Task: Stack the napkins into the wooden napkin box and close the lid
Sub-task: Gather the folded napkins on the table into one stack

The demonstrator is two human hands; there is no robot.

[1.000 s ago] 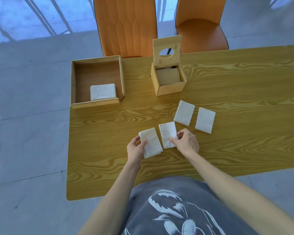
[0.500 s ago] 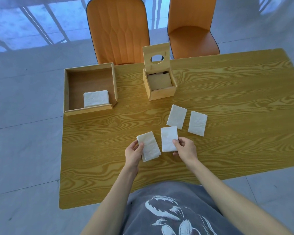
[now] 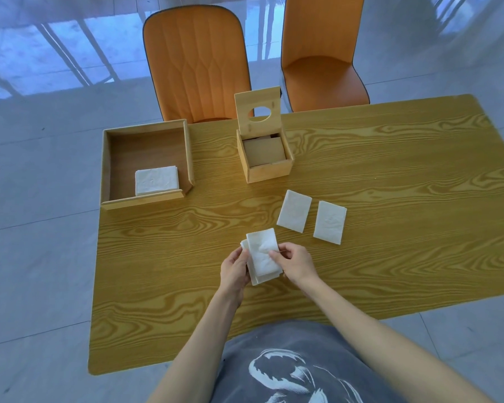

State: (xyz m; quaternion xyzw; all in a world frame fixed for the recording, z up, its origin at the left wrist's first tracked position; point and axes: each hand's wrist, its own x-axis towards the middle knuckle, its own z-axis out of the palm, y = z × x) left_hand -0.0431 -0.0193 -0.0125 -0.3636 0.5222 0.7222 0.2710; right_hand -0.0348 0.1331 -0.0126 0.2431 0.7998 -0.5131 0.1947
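Two folded white paper napkins [image 3: 262, 257] sit one atop the other between the person's hands, slightly out of line, just above the yellow wood-grain counter [image 3: 390, 170] near its front middle. The left hand [image 3: 234, 270] cups the stack's left edge, fingers curled underneath and thumb on the side; the right hand [image 3: 296, 263] pinches the top napkin at its right edge, thumb and fingertips pressed onto the paper.

Two more flat white napkins lie loose on the counter just beyond the right hand — the nearer one [image 3: 294, 210] tilted, the other [image 3: 330, 222] just beside it to the right, apart from each other.

Farther back stands the small light wooden napkin box [image 3: 269, 171], its hinged lid with an oval hole [image 3: 258, 112] raised upright; the inside shows a brown flat surface. To the left sits a wide open wooden tray [image 3: 108, 167] holding a stack of white napkins [image 3: 157, 180] at its front right corner.

Two orange padded chairs [image 3: 197, 62] stand behind the counter on a pale tiled floor.
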